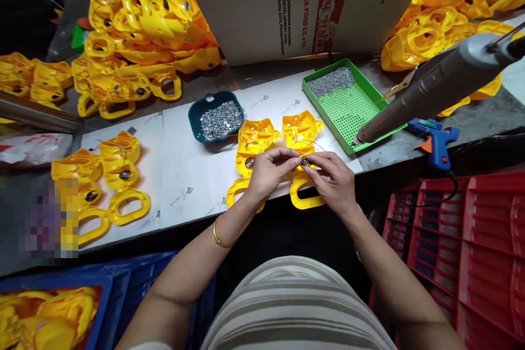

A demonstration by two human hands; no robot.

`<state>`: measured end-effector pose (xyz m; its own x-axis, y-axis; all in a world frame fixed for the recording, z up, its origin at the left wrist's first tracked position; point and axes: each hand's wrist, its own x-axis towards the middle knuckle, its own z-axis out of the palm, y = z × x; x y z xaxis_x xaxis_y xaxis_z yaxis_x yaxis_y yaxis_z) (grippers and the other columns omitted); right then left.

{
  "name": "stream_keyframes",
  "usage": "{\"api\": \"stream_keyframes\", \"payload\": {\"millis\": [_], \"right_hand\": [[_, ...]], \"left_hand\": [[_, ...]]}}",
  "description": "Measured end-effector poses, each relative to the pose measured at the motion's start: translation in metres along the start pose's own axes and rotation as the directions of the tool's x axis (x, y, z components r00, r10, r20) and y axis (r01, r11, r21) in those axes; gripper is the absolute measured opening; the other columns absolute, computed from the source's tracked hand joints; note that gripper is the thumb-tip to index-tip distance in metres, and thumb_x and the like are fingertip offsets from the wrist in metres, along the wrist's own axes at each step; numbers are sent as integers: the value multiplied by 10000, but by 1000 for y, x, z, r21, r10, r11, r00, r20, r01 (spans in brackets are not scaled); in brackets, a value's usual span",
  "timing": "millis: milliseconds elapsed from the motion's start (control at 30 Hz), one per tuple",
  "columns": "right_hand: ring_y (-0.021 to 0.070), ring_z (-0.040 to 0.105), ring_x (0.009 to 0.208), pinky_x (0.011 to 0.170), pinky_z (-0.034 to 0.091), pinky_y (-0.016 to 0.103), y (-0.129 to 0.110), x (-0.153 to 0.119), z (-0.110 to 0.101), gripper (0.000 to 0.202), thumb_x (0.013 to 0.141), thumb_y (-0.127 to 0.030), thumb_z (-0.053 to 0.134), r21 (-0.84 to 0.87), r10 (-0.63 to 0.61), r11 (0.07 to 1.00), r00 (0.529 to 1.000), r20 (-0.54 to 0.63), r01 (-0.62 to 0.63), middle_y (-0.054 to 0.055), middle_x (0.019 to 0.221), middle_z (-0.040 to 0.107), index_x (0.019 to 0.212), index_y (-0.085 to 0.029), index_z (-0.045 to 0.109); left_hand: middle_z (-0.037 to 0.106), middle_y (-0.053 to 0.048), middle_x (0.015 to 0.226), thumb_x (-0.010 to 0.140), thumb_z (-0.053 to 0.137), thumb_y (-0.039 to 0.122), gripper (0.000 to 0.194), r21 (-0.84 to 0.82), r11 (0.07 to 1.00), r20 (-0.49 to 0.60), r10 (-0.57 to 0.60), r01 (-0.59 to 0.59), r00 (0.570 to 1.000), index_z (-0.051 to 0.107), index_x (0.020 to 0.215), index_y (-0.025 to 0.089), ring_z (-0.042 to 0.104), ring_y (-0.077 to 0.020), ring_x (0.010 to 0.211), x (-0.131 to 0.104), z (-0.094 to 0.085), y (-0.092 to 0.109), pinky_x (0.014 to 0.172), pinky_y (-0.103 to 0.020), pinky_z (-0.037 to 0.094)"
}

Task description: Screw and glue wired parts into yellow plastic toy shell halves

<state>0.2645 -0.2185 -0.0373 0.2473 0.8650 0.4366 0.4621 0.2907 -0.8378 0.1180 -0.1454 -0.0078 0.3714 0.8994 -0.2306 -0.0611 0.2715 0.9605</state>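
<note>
My right hand (334, 179) pinches a small round dark part (305, 162), perhaps a little speaker, between thumb and fingertips. From the other side, the closed thumb and fingers of my left hand (267, 172) meet at the same part. Beneath both hands lies a yellow plastic shell half (301, 124) with a looped handle (302, 203); thin red wires run across it. To its left is a second yellow shell half (256, 134), with a round metallic part (250, 163) seated in it and partly covered by my left hand.
Behind the shells stand a dark green tray (193, 126) and a bright green tray (326, 115), both holding small metal pieces. A grey power screwdriver (426, 87) slants over the latter. A blue glue gun (438, 145), cardboard box (254, 5), yellow shell piles (151, 27) and red crates (492, 229) surround the workspace.
</note>
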Motion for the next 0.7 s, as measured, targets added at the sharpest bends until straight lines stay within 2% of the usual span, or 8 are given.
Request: {"api": "stream_keyframes", "payload": {"millis": [100, 200, 267, 333, 467, 533, 633, 700], "right_hand": [[161, 680, 861, 695, 607, 270, 3, 4, -2, 164, 887, -246, 642, -49, 33, 998, 999, 22, -32, 53, 967, 680, 1033, -224, 714], [154, 661, 790, 619, 551, 255, 7, 7, -5, 163, 879, -290, 658, -199, 100, 975, 995, 17, -94, 45, 938, 672, 1012, -222, 724], [159, 648, 774, 629, 520, 269, 10, 9, -5, 172, 877, -310, 664, -324, 128, 939, 992, 19, -115, 36, 918, 670, 1015, -229, 728], [174, 649, 810, 686, 506, 285, 12, 11, -4, 172, 882, -313, 661, -407, 130, 908, 990, 51, -99, 31, 909, 679, 1018, -231, 727], [198, 634, 879, 701, 473, 294, 13, 14, 2, 171, 888, -320, 656, -515, 107, 856, 987, 121, -29, 31, 912, 694, 1012, -226, 728], [207, 613, 890, 688, 455, 303, 12, 17, 5, 185, 894, -336, 648, -565, 96, 825, 984, 150, 5, 31, 922, 700, 1025, -232, 727], [219, 583, 902, 673, 431, 315, 11, 21, 8, 181, 896, -347, 642, -616, 90, 786, 979, 180, 41, 26, 933, 707, 1016, -243, 730], [222, 573, 912, 669, 420, 319, 10, 23, 9, 166, 897, -340, 641, -634, 95, 771, 976, 195, 52, 25, 935, 708, 998, -245, 732]], "left_hand": [[690, -18, 817, 663, 832, 345, 301, 41, 999, 1, 24, -24, 1000, 706, 834, 132, 635, -111, 745, 1, -3, -4, 759, -245, 532], [672, -58, 987, 759, 745, 302, 270, 263, 953, -20, 162, -151, 987, 704, 971, 139, 627, -106, 761, -1, -7, -8, 729, -241, 542], [614, -86, 1136, 805, 689, 266, 312, 474, 842, -5, 294, -257, 956, 675, 1099, 162, 631, -123, 829, -4, -9, -12, 744, -258, 556], [550, -109, 1246, 829, 661, 246, 393, 634, 699, 60, 382, -331, 922, 614, 1214, 184, 626, -170, 987, -7, -10, -17, 850, -315, 563], [483, -171, 1386, 860, 638, 250, 524, 756, 524, 186, 401, -391, 897, 480, 1351, 155, 478, -279, 1308, -10, -7, -26, 1036, -433, 489], [487, -175, 1409, 870, 626, 239, 575, 760, 516, 208, 382, -394, 901, 418, 1400, 156, 513, -276, 1281, -9, -5, -28, 1004, -417, 516], [493, -170, 1423, 873, 601, 200, 641, 720, 589, 201, 328, -367, 923, 333, 1453, 167, 657, -203, 1032, -9, -3, -28, 837, -316, 588], [482, -175, 1439, 868, 587, 177, 671, 685, 645, 184, 298, -340, 937, 298, 1473, 174, 683, -146, 859, -9, -2, -28, 757, -267, 593]]}}
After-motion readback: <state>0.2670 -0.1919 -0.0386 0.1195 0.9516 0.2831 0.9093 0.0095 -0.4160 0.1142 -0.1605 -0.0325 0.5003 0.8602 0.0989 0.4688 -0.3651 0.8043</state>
